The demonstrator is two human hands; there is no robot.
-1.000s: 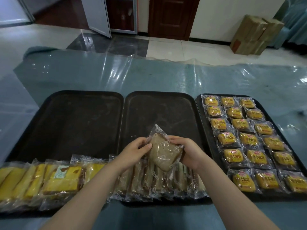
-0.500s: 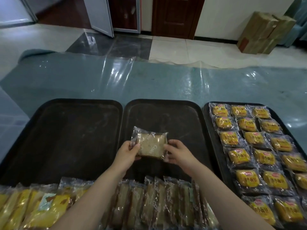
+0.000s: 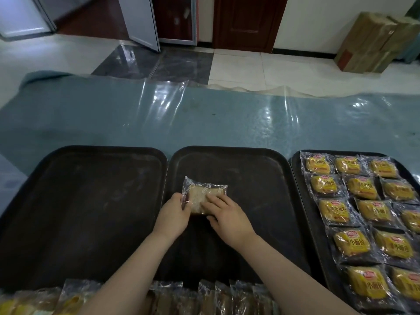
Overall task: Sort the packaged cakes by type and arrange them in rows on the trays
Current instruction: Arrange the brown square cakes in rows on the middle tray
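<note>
Head view: a pale brown packaged cake (image 3: 205, 197) lies flat on the middle tray (image 3: 256, 178), toward that tray's 9 o'clock side and well short of its far rim. The left hand (image 3: 173, 215) pinches the wrapper's left edge between thumb and curled fingers, so that grip is grasping the cake. The right hand (image 3: 227, 215) rests on the cake's near right part with fingers fairly straight, pressing down on it rather than curling round it.

At 9 o'clock of the middle tray sits the left tray (image 3: 86, 201), its edge just beside the middle one. At 3 o'clock, the right tray (image 3: 295, 164) carries yellow packaged cakes (image 3: 361, 187) laid in rows of three.

Along the 6 o'clock edge of the view, upright brown cake packets (image 3: 227, 296) stand side by side, with yellow-toned packets (image 3: 70, 298) at their 9 o'clock. All trays rest on a blue desk (image 3: 204, 123) covered in clear plastic sheeting.
</note>
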